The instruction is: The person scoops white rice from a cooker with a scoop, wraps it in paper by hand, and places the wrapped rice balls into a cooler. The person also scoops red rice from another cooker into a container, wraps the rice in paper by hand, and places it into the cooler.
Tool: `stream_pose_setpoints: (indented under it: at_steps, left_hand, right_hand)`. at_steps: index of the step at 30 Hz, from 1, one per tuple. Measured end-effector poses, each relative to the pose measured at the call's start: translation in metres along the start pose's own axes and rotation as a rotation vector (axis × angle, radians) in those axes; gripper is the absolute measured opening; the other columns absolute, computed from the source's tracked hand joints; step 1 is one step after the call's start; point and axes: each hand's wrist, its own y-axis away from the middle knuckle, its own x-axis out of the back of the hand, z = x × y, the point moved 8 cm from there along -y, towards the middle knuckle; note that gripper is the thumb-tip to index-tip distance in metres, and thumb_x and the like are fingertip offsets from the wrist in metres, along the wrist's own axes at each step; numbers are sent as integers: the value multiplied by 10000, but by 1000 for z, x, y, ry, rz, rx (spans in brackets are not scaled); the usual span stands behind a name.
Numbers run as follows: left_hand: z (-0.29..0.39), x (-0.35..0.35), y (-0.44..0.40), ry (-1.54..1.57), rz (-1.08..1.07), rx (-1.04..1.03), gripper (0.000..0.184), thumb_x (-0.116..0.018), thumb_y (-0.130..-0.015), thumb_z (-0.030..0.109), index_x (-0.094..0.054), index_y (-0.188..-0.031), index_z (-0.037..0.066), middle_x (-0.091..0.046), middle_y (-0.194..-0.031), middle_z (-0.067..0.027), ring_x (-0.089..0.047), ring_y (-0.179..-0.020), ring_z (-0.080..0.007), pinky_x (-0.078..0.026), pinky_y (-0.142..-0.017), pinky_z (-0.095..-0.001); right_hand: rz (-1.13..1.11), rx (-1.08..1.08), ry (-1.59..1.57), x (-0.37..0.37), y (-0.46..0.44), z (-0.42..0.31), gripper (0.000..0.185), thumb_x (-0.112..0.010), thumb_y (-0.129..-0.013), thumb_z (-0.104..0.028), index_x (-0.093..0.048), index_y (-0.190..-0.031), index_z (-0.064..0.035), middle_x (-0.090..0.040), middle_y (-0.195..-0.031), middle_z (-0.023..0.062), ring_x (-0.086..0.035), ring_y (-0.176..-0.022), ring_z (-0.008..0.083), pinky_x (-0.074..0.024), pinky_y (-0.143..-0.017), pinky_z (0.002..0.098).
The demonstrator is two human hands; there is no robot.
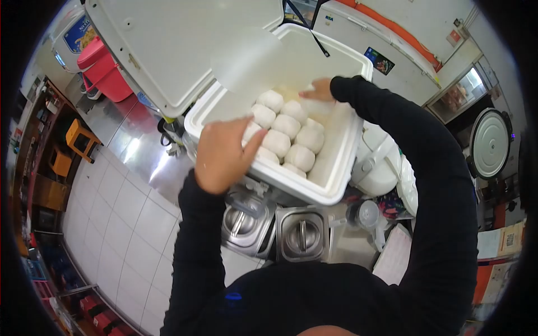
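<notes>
White round dough balls (pixel 286 126) are piled in the white cooler box (pixel 193 120), whose lid (pixel 162 50) is swung up on the left. My left hand (pixel 223 152) is over the box's near left rim, thumb spread from the fingers, next to the balls and partly covering some of them. Inside the box, near the right wall, is my right hand (pixel 318 91), somewhat blurred, its fingers stretched out to the left. A whitish blur under its palm is too indistinct to name. A translucent whitish sheet (pixel 246 61) stands between the lid and the box.
Two lidded steel containers (pixel 302 236) sit below the box's near side. A white rounded appliance (pixel 376 162) and a clear plastic cup (pixel 367 214) are on the right. A pink bin (pixel 106 73) and an orange stool (pixel 82 137) are at left; a chest freezer (pixel 358 31) is behind.
</notes>
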Motion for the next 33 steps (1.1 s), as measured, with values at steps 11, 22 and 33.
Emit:
stream_pose_setpoints:
  at_steps: [11, 22, 33]
  left_hand:
    - [-6, -4, 4, -52, 8, 37, 294, -665, -763, 349, -640, -880, 80, -639, -809, -63, -578, -733, -249, -338, -678, -364]
    - [0, -2, 2, -85, 52, 16, 284, -687, -745, 340, -645, -869, 88, -640, -795, -52, -580, -711, -246, -357, -678, -355]
    - [47, 42, 41, 520, 544, -191, 420, -565, -861, 191, -486, -1228, 4, -588, -1127, -138, -569, -946, -158, -473, -765, -362]
  right_hand:
    - [-546, -520, -636, -120, -52, 56, 309, -549, -815, -235, -569, -1074, -68, -585, -1028, 108, -583, -922, 241, -497, -743, 483]
    - [-536, -154, 12, -100, -69, 53, 361, -566, -779, -164, -554, -1124, -59, -608, -971, 173, -603, -839, 312, -493, -713, 413]
    - [528, 646, -501, 24, 230, -24, 417, -518, -877, -171, -481, -1276, -59, -634, -1068, 94, -593, -957, 193, -463, -814, 327]
